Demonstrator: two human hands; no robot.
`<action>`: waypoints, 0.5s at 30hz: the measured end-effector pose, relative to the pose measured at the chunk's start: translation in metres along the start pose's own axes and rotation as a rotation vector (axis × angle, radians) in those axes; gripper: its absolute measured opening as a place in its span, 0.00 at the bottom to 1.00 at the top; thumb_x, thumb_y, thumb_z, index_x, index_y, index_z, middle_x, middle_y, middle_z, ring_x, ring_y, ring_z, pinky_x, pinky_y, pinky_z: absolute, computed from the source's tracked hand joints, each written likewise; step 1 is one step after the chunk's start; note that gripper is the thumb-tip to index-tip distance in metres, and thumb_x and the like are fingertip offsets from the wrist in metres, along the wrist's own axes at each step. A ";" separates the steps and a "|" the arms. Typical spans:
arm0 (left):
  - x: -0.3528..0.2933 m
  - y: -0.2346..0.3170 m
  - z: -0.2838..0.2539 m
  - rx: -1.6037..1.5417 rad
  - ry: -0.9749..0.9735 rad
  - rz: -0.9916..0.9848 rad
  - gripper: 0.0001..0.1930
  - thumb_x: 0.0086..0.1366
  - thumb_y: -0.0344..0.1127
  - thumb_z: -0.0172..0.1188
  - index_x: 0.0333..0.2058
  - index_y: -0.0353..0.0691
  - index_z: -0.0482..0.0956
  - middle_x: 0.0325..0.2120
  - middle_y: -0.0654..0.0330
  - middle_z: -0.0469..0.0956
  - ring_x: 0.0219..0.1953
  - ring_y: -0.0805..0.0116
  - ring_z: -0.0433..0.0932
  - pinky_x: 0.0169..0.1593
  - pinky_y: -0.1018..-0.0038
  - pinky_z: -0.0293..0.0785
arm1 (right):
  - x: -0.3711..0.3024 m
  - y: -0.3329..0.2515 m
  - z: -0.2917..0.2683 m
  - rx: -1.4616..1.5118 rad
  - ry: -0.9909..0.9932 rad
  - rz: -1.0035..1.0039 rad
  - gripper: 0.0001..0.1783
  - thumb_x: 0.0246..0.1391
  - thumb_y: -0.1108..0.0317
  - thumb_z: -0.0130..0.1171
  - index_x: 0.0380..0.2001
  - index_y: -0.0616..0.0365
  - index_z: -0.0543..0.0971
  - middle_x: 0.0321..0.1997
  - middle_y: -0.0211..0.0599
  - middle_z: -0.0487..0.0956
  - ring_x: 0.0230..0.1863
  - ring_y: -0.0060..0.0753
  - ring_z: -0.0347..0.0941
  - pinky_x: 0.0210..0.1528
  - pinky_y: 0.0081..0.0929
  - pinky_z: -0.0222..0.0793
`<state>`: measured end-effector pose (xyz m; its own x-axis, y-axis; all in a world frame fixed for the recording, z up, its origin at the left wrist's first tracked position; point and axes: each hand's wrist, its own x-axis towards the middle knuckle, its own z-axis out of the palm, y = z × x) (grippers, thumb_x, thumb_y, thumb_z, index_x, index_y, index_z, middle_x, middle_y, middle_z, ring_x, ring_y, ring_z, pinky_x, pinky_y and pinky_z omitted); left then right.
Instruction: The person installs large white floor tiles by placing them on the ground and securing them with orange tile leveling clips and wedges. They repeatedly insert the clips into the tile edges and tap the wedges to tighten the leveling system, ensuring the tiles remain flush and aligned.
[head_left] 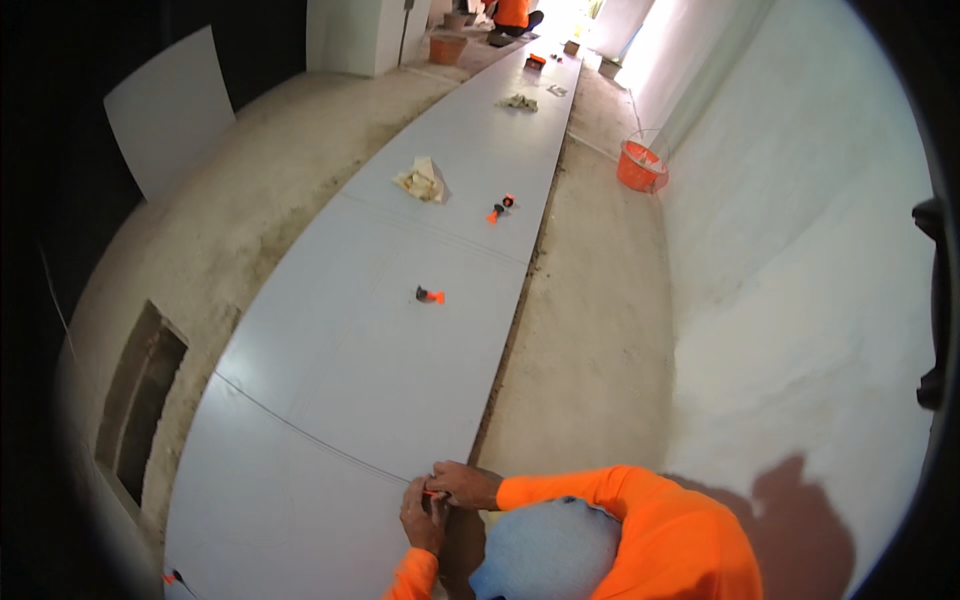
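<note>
At the right edge of the long grey tiled strip (pixel 330 400), my two hands meet over the thin joint between two large tiles. My left hand (pixel 422 520) is closed with its fingers on a small orange levelling clip (pixel 432 493), mostly hidden by the fingers. Bent fingers of my right hand (pixel 466 485) pinch at the same clip from the far side. An orange and black levelling piece (pixel 430 295) lies farther up the strip, and more such pieces (pixel 502 208) lie beyond it. Another levelling piece (pixel 175 577) is at the lower left.
Crumpled pale wrapping (pixel 422 180) lies on the tiles. An orange bucket (pixel 640 168) stands by the right wall (pixel 790 250). Left of the strip, the concrete floor has a rectangular recess (pixel 145 400). At the far end crouches another person in orange (pixel 512 14), near an orange tub (pixel 447 48).
</note>
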<state>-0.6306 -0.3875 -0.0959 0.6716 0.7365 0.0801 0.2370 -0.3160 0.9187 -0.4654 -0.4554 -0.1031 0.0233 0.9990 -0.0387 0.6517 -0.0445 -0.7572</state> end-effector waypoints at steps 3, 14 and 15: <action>0.001 0.002 -0.002 0.037 -0.009 -0.034 0.19 0.68 0.32 0.65 0.56 0.36 0.79 0.55 0.45 0.81 0.56 0.43 0.80 0.60 0.56 0.77 | 0.000 0.000 0.004 0.087 -0.006 -0.041 0.12 0.53 0.75 0.65 0.41 0.58 0.78 0.35 0.45 0.71 0.40 0.50 0.70 0.42 0.44 0.68; 0.008 0.004 -0.006 0.027 0.077 -0.012 0.17 0.66 0.30 0.66 0.53 0.38 0.82 0.49 0.48 0.84 0.51 0.46 0.83 0.56 0.58 0.80 | -0.004 -0.002 0.007 0.111 0.023 -0.052 0.12 0.50 0.79 0.59 0.40 0.57 0.76 0.36 0.47 0.74 0.39 0.56 0.71 0.42 0.46 0.70; 0.009 0.004 -0.007 0.022 0.057 0.010 0.17 0.66 0.30 0.66 0.53 0.38 0.82 0.49 0.49 0.84 0.51 0.45 0.83 0.55 0.58 0.80 | -0.003 -0.003 0.010 0.126 0.065 -0.088 0.13 0.50 0.79 0.58 0.40 0.56 0.76 0.37 0.47 0.75 0.39 0.56 0.72 0.42 0.46 0.70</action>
<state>-0.6285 -0.3783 -0.0893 0.6334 0.7657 0.1119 0.2459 -0.3362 0.9091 -0.4750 -0.4581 -0.1067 0.0223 0.9972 0.0710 0.5530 0.0468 -0.8319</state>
